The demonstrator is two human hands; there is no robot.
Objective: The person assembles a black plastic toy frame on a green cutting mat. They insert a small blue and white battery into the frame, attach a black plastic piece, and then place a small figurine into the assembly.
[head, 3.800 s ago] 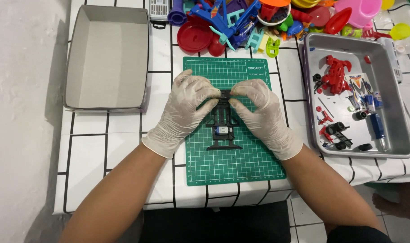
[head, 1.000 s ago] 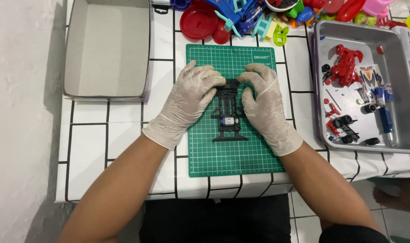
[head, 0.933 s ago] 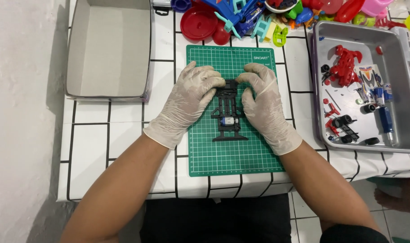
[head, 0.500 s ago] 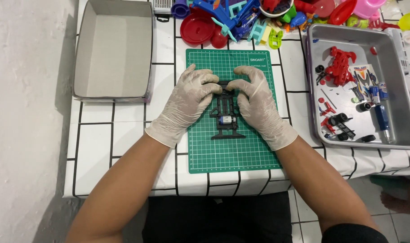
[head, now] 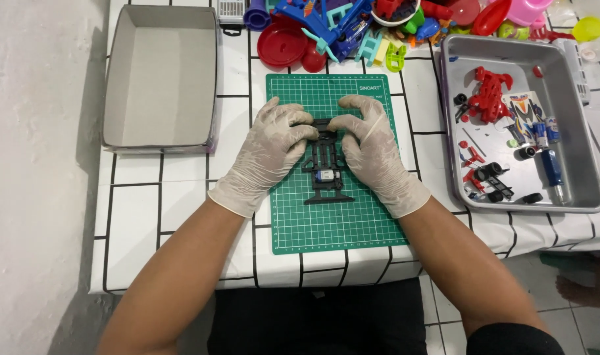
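Observation:
A black toy car chassis (head: 327, 176) with a small silver motor lies on a green cutting mat (head: 333, 223) on the tiled table. Both my hands wear pale gloves. My left hand (head: 270, 148) grips the chassis's far end from the left, fingers curled over it. From the right, my right hand (head: 369, 144) pinches the same far end. The near end of the chassis rests on the mat. The far end is hidden under my fingers.
A grey metal tray (head: 579, 164) at the right holds red and black toy car parts, wheels and a blue tool. An empty grey box (head: 160, 75) stands at the left. Several coloured plastic toys (head: 352, 29) are heaped along the far edge.
My hands and the chassis stay together on the mat. The view has shifted, so everything sits slightly lower and further left in frame. My fingers have closed in more over the chassis's far end.

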